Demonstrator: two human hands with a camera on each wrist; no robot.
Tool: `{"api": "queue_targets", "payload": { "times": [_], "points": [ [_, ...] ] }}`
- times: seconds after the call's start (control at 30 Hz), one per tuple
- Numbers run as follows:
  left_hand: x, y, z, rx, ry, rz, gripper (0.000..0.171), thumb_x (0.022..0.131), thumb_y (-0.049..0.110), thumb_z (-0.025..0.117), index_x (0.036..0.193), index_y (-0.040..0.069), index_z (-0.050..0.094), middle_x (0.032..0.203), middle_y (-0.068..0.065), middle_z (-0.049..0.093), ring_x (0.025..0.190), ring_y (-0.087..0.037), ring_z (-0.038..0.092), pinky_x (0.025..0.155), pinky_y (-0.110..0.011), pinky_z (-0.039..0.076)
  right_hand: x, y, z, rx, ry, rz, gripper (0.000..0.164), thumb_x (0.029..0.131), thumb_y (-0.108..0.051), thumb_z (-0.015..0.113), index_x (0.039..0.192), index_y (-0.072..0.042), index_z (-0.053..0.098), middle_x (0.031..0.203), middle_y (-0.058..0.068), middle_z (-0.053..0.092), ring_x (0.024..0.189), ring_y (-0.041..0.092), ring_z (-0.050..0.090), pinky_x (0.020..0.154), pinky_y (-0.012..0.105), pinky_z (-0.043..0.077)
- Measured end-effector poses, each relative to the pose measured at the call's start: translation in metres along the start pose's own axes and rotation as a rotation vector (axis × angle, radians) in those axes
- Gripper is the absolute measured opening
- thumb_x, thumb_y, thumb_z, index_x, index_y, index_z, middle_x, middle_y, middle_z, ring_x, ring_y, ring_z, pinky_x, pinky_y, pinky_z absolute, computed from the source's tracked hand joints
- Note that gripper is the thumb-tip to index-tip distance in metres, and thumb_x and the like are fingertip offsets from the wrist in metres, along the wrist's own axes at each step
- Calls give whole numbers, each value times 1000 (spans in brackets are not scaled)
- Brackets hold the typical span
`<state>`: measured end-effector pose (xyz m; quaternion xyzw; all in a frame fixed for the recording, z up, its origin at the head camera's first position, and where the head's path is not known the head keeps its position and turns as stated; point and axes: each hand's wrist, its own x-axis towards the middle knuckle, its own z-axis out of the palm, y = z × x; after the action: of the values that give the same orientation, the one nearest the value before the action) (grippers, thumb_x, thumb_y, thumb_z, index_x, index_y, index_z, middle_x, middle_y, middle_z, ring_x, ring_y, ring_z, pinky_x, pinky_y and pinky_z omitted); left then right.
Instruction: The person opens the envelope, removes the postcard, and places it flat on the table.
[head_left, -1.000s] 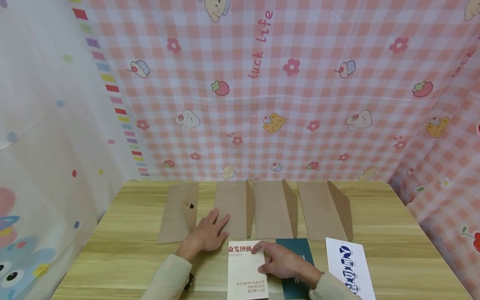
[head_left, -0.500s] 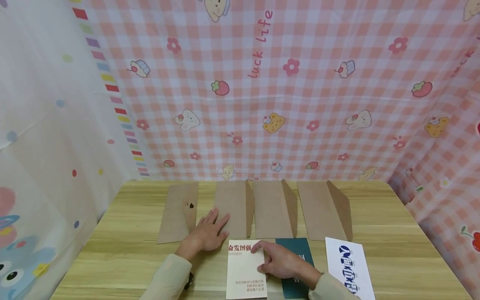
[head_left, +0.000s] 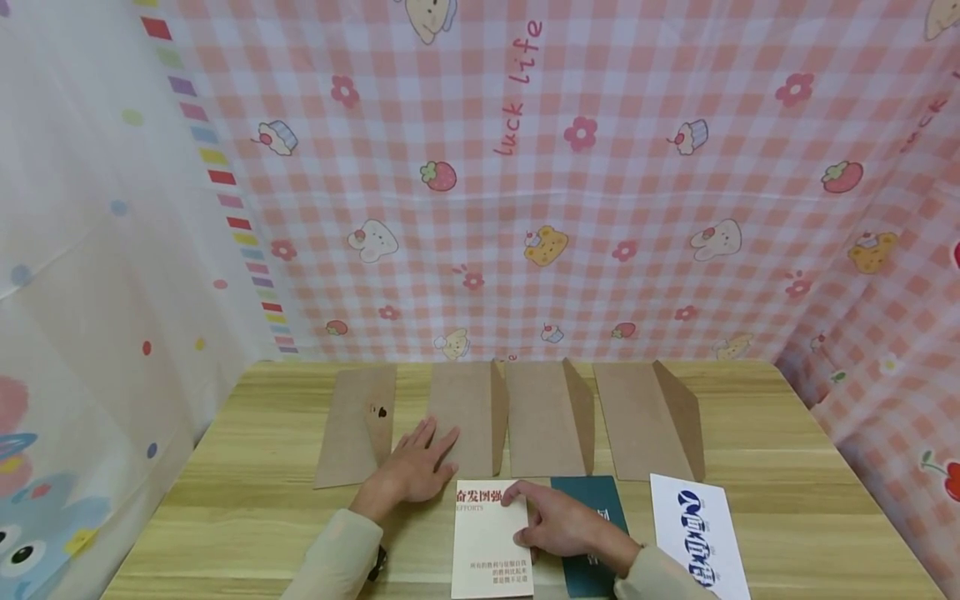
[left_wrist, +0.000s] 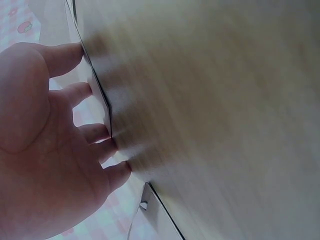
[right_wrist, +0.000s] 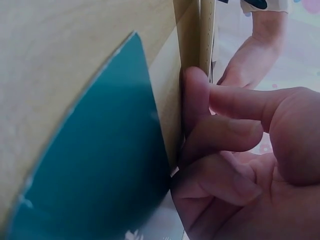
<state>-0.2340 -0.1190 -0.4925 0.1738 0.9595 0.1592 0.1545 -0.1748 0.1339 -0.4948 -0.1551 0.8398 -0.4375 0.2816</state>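
My left hand (head_left: pixel 414 471) lies with fingers spread, fingertips on the lower left edge of an unfolded brown envelope (head_left: pixel 468 392). In the left wrist view its fingertips (left_wrist: pixel 102 132) meet the envelope's edge and the table. My right hand (head_left: pixel 564 521) grips the right edge of a cream card (head_left: pixel 487 537) with red print, index finger stretched over its face. The right wrist view shows the other fingers (right_wrist: pixel 220 132) curled by the card's edge, close over the table. Partly covered by that hand and forearm is a dark green card (head_left: pixel 588 579).
Two more brown envelopes (head_left: pixel 547 417) with unfolded flaps lie to the right; one with a folded flap and a small dark mark (head_left: pixel 348 433) lies at left. A white card (head_left: pixel 697 533) with blue lettering is at right. Curtains (head_left: pixel 480 208) surround the wooden table (head_left: pixel 787 467).
The cream card has shifted very slightly to the left and up in view. Both hands stay almost where they were.
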Motion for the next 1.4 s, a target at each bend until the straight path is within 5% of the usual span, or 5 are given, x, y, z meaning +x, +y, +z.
{"api": "queue_targets", "payload": {
  "times": [1.1, 1.4],
  "points": [
    [0, 0, 0, -21, -4, -14, 56, 104, 34, 47, 156, 16, 34, 163, -24, 15, 152, -38, 12, 120, -56, 15, -2, -2, 1, -16, -23, 5, 34, 90, -12, 71, 120, -20, 56, 57, 2, 60, 49, 12, 47, 47, 24, 29],
    [-3, 2, -1, -54, 46, 15, 56, 103, 30, 51, 153, 11, 38, 161, -27, 18, 150, -41, 15, 119, -58, 17, -2, 0, -1, -1, -29, -16, 34, 91, -14, 71, 121, -17, 57, 58, 1, 60, 48, 11, 45, 47, 24, 29]
  ]
}}
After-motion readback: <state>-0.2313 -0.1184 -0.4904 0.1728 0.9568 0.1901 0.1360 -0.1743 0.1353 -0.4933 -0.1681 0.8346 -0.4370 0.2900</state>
